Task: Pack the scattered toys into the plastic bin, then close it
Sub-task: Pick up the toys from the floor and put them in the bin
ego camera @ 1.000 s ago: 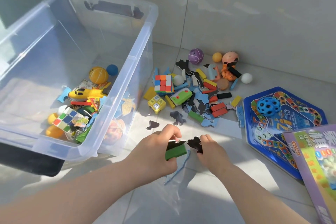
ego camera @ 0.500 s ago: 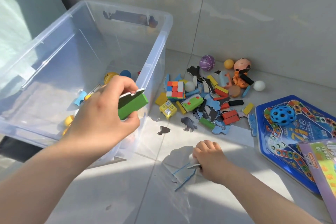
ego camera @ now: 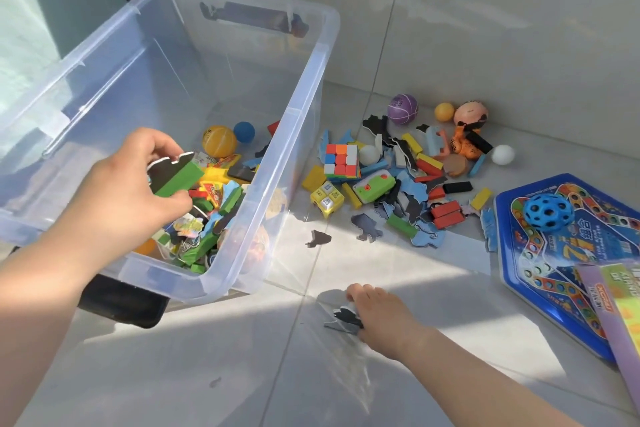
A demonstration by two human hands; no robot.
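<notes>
Over the plastic bin now, with the left hand. Was down on the floor a second ago, close to the right hand. Got lifted up and across. Curled round a green block and a flat dark puzzle piece, both pinched together, just above the toys already inside. Not let go yet. Looks ready to drop them in.

Down on the floor, with the right hand: bent over a small black piece, pinching it at the edge. Has stayed low, near the same spot.

Means two more toys nearly packed, and one more on the way. Still lots to do, though. Beside the bin, a big pile left on the floor: color cube, purple ball, white ball, blocks, more puzzle bits. Also a blue game board with a holey blue ball on top. No lid on the bin yet. To be shut last of all.
</notes>
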